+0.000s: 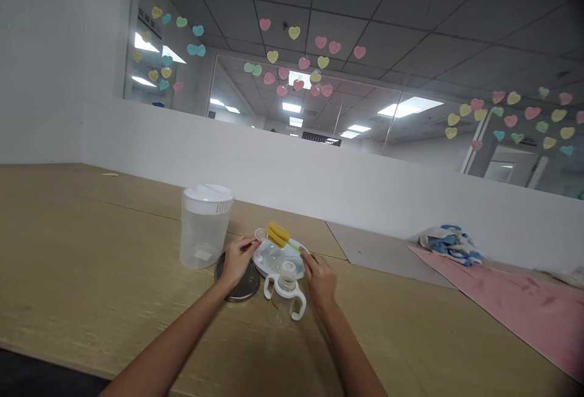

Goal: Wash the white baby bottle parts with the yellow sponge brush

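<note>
My left hand (237,260) pinches a small clear round piece (261,234), perhaps a cap or ring. In my right hand (320,278) is the thin green handle of a bottle brush (277,234). The brush's yellow sponge head lies right beside the clear piece; whether they touch I cannot tell. Below and between the hands stands an uncapped clear baby bottle (279,310) with two white handles. Behind the bottle is a white basin (298,270) with clear and white parts in it, hard to make out. A dark round lid or plate (244,287) lies beneath my left wrist.
A translucent plastic pitcher (203,236) with a white lid stands left of the hands. At the right lie a pink cloth (515,306) and a crumpled blue-and-white cloth (451,245). A white wall (292,169) with windows above it bounds the wooden table (114,275).
</note>
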Available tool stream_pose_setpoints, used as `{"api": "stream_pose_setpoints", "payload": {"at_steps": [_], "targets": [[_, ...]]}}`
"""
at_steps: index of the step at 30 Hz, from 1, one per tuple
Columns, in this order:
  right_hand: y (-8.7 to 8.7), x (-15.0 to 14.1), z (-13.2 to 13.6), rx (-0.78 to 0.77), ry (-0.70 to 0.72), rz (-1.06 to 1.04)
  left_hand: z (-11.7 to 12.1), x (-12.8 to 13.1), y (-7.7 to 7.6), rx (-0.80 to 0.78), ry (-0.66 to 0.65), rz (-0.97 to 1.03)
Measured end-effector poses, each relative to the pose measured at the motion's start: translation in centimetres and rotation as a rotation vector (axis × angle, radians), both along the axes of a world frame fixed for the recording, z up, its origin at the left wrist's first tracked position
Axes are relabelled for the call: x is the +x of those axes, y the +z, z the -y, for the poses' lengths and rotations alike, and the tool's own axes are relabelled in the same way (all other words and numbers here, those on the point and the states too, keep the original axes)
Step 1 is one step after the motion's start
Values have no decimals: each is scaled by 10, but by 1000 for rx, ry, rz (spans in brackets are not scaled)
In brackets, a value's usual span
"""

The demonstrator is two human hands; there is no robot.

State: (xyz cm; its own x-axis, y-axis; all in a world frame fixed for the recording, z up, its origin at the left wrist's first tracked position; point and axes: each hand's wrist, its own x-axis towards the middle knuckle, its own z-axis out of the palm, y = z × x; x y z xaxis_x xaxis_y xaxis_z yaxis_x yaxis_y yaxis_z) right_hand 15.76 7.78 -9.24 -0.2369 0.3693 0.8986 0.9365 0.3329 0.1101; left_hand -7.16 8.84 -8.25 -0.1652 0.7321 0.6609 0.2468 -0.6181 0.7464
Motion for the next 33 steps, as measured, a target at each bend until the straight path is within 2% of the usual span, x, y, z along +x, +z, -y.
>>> {"api": "stream_pose_setpoints", "payload": {"at_steps": [7,13,16,22,28,33], "targets": [[-5,0,-4,-63,9,169,-3,-1,-1,-95,-9,132],[-1,3,-3,-18,50,260,-3,-1,0,-6,-8,299],[0,3,-2,-5,58,269,-5,-3,0,-25,29,356],[-4,2,-4,-4,7,163,-16,-13,-10,-275,120,228],[-5,2,-5,21,-5,65,-22,-14,-20,-494,76,125],[-3,2,-3,4,-23,20,-19,-14,-24,-630,76,-55]]}}
